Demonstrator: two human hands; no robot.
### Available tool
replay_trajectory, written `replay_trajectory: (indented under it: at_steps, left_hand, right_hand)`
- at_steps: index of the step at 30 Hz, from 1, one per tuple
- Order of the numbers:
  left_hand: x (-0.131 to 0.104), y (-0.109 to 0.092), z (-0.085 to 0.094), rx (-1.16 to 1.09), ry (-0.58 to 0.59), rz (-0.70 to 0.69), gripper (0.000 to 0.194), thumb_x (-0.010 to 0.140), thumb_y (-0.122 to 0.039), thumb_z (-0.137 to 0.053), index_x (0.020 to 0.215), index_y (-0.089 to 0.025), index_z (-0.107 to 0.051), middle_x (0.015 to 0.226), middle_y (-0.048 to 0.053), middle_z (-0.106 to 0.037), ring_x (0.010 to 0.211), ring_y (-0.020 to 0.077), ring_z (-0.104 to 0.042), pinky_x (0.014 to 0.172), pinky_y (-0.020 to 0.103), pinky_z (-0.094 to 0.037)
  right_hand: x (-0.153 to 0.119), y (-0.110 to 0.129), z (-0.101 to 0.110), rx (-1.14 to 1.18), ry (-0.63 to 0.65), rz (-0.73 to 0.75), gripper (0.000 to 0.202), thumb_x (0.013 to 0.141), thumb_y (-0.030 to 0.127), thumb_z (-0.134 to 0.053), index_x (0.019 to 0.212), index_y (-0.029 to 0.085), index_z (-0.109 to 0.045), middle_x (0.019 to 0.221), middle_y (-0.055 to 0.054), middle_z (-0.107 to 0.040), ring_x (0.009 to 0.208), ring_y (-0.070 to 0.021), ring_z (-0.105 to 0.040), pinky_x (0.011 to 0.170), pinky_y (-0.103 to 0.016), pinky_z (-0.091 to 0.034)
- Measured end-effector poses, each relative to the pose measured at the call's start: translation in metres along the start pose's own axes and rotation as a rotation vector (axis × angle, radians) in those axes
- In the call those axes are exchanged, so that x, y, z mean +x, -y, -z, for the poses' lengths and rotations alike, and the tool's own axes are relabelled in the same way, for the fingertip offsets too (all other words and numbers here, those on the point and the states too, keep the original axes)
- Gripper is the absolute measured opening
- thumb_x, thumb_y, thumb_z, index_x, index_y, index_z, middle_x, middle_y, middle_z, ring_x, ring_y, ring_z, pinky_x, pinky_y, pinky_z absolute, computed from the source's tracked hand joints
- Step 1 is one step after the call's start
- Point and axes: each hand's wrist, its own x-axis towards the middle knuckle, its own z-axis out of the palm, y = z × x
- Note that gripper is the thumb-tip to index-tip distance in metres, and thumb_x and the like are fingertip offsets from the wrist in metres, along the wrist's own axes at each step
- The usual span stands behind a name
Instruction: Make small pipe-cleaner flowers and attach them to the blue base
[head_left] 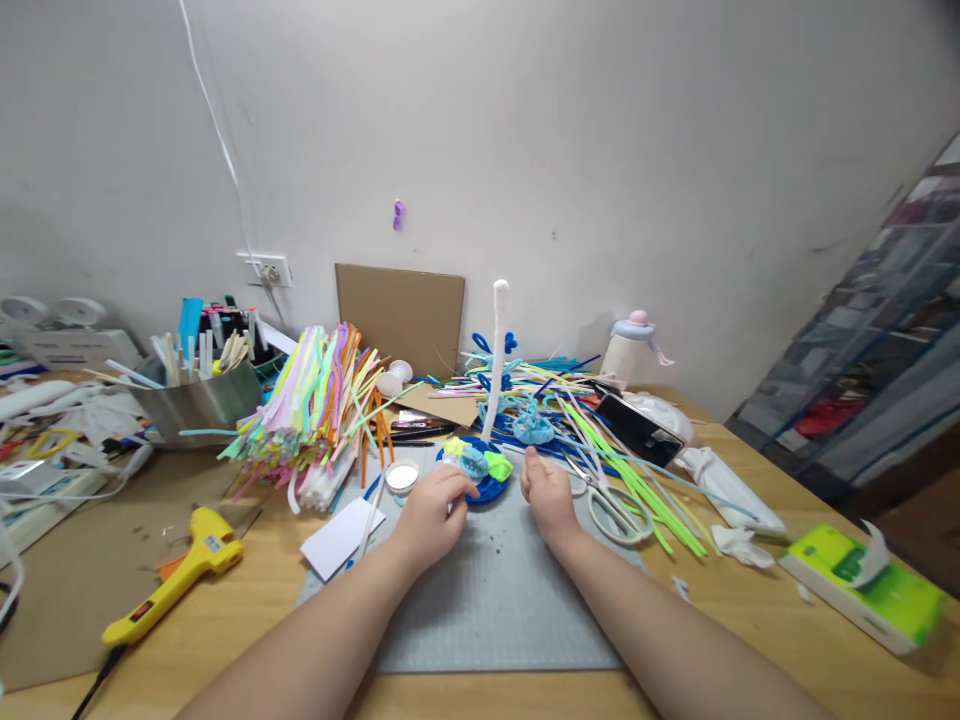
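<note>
My left hand (433,512) is closed, its fingers curled beside the near left edge of a round blue base (491,492). On that base sit a yellow piece (454,447), a light blue piece (473,462) and a bright green piece (499,465). A white fuzzy stem (497,365) with dark blue loops rises upright just behind them. To the right of the base, my right hand (551,497) is closed with the thumb on top. Whatever either hand may be pinching is hidden or too small to make out. Both hands are above a grey cutting mat (499,610).
Scissors (616,512) and green pipe cleaners (637,480) lie right of my right hand, near a phone (639,428). A large pipe-cleaner bundle (307,420), a white card (342,538) and a yellow glue gun (180,575) are on the left. A tissue pack (862,585) lies far right.
</note>
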Motion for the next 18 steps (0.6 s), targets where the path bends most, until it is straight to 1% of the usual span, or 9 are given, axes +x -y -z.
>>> replay_trajectory:
  at_steps: [2, 4, 6, 10, 13, 15, 18]
  left_hand:
    - [0.000, -0.001, 0.001, 0.013, 0.049, -0.022, 0.033, 0.071, -0.001, -0.040, 0.078, -0.023, -0.064, 0.081, 0.004, -0.063, 0.084, 0.0185, -0.055, 0.079, 0.032, -0.042]
    - [0.000, -0.001, 0.001, 0.017, 0.064, -0.018, 0.033, 0.071, -0.001, -0.040, 0.077, -0.023, -0.064, 0.080, 0.004, -0.062, 0.083, 0.0183, -0.054, 0.078, 0.031, -0.042]
    - [0.001, 0.001, 0.002, 0.010, 0.047, 0.002, 0.033, 0.071, -0.002, -0.040, 0.077, -0.023, -0.064, 0.079, 0.004, -0.062, 0.083, 0.0185, -0.054, 0.078, 0.032, -0.042]
    - [0.002, 0.007, 0.005, -0.022, -0.012, 0.037, 0.030, 0.070, -0.004, -0.042, 0.075, -0.023, -0.065, 0.078, 0.004, -0.062, 0.082, 0.0190, -0.055, 0.078, 0.033, -0.042]
    - [0.002, 0.008, 0.005, -0.030, -0.027, 0.046, 0.030, 0.070, -0.005, -0.043, 0.074, -0.024, -0.065, 0.077, 0.004, -0.063, 0.081, 0.0190, -0.055, 0.077, 0.033, -0.043]
    - [0.001, 0.008, 0.003, -0.049, -0.020, 0.061, 0.030, 0.069, -0.005, -0.043, 0.073, -0.024, -0.066, 0.077, 0.004, -0.063, 0.081, 0.0193, -0.055, 0.078, 0.033, -0.043]
    - [0.001, 0.005, 0.000, -0.102, 0.000, 0.092, 0.028, 0.068, -0.007, -0.045, 0.071, -0.024, -0.066, 0.077, 0.004, -0.064, 0.083, 0.0203, -0.055, 0.080, 0.034, -0.043]
  right_hand:
    - [-0.005, 0.001, -0.001, -0.065, 0.062, 0.060, 0.049, 0.088, 0.050, -0.034, 0.049, 0.021, -0.032, 0.046, 0.004, -0.032, 0.044, -0.0101, -0.031, 0.046, -0.025, -0.026]
    - [-0.010, 0.003, -0.003, -0.136, 0.144, 0.117, 0.048, 0.088, 0.050, -0.032, 0.051, 0.020, -0.033, 0.049, 0.004, -0.033, 0.048, -0.0109, -0.033, 0.049, -0.025, -0.027]
    - [-0.016, 0.006, -0.006, -0.212, 0.247, 0.169, 0.047, 0.088, 0.049, -0.032, 0.052, 0.020, -0.035, 0.052, 0.003, -0.035, 0.051, -0.0116, -0.035, 0.051, -0.025, -0.027]
    - [-0.027, 0.012, -0.011, -0.372, 0.498, 0.250, 0.046, 0.090, 0.046, -0.031, 0.054, 0.019, -0.041, 0.053, 0.003, -0.040, 0.052, -0.0116, -0.037, 0.053, -0.024, -0.027]
    - [-0.032, 0.014, -0.014, -0.484, 0.661, 0.296, 0.043, 0.090, 0.043, -0.032, 0.057, 0.018, -0.045, 0.054, 0.002, -0.044, 0.053, -0.0117, -0.039, 0.053, -0.024, -0.025]
    - [-0.033, 0.014, -0.015, -0.555, 0.729, 0.316, 0.041, 0.090, 0.042, -0.033, 0.060, 0.018, -0.048, 0.056, 0.002, -0.048, 0.054, -0.0121, -0.040, 0.053, -0.024, -0.024]
    - [-0.033, 0.015, -0.016, -0.644, 0.780, 0.322, 0.039, 0.091, 0.039, -0.032, 0.066, 0.018, -0.052, 0.061, 0.000, -0.054, 0.056, -0.0128, -0.044, 0.053, -0.024, -0.024]
